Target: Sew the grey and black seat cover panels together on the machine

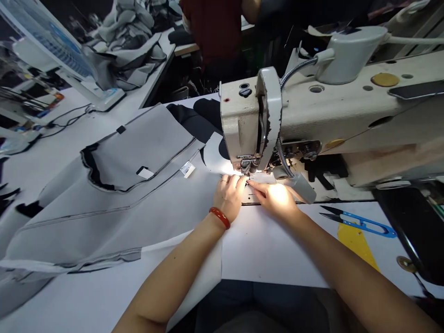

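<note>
A large grey fabric piece (166,194) with dark seams spreads left of the sewing machine (333,111), its right edge reaching the lit needle area. My left hand (229,194), a red bangle at its wrist, rests on that edge beside the presser foot (247,167), fingers stretched out flat. My right hand (275,196) comes in from the other side, thumb and forefinger pinched together just in front of the presser foot. What lies between those fingertips is too small to make out. A white label (187,169) shows on the fabric.
Blue thread snips (367,224) lie partly over a yellow card (359,245) at the right. A white fan (74,60) stands at the upper left, near heaped grey fabric pieces (128,46). Behind the machine is a person in a dark red top (217,37).
</note>
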The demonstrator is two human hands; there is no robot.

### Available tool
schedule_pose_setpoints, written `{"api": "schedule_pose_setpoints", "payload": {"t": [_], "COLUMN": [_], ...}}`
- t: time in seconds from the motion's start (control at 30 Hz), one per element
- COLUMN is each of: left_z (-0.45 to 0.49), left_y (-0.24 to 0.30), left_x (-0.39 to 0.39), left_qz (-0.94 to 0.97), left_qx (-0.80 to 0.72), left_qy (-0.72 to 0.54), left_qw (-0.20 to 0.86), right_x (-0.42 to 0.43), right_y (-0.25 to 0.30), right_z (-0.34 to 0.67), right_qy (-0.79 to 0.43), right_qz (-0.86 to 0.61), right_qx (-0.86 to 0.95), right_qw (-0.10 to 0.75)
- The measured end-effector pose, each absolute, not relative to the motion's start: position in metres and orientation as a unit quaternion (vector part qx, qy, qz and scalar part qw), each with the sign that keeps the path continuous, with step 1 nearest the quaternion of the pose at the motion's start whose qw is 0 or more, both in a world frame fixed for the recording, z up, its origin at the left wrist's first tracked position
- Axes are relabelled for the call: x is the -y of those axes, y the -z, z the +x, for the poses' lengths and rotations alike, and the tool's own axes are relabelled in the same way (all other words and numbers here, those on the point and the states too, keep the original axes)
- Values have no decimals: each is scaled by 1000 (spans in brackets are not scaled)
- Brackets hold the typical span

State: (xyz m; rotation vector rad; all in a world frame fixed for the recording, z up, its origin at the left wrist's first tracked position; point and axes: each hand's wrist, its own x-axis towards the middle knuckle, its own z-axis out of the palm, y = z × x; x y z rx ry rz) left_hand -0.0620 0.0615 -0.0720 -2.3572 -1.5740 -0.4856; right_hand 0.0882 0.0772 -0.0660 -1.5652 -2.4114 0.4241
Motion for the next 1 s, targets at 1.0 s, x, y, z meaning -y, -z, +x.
{"api": "schedule_pose_setpoints", "payload": {"t": [1.0], "left_z": [-72], "left_y": [77], "left_x": [-90], "left_qz": [-866], "left_qx": [435], "left_qy": [162], "left_qw": [185], "right_x": [-71], "right_y": [73], "right_z": [84], "right_qy": [-92], "right_qz": [-553], "right_qx": [823], "right_qw": [96]}}
